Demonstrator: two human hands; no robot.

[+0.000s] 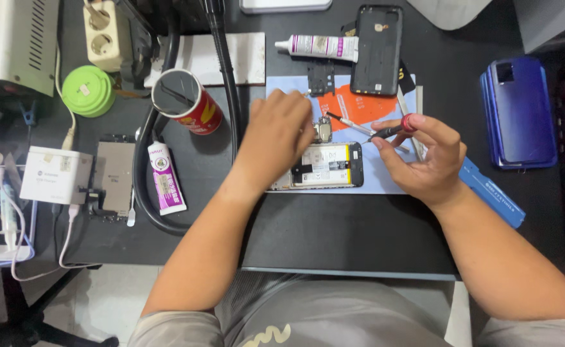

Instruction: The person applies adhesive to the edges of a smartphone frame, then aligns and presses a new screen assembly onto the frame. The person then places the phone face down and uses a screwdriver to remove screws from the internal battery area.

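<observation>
An opened phone [324, 166] with its back off lies on a light blue mat [376, 173], its battery and boards showing. My left hand [276, 138] rests over the phone's left end, its fingertips pinching a small metal part [323, 130] just above the phone. My right hand [424, 157] grips a black screwdriver with a red cap [392, 130]; its tip points left toward that small part. The phone's black back cover [377, 48] lies at the far edge of the mat.
A glue tube [318, 46] lies at the back, another tube [163, 177] at the left. A red can [186, 101], green lid [88, 90], power strip [106, 35], white charger [54, 175], thick black cable [142, 160] and stacked blue phones [519, 112] surround the mat.
</observation>
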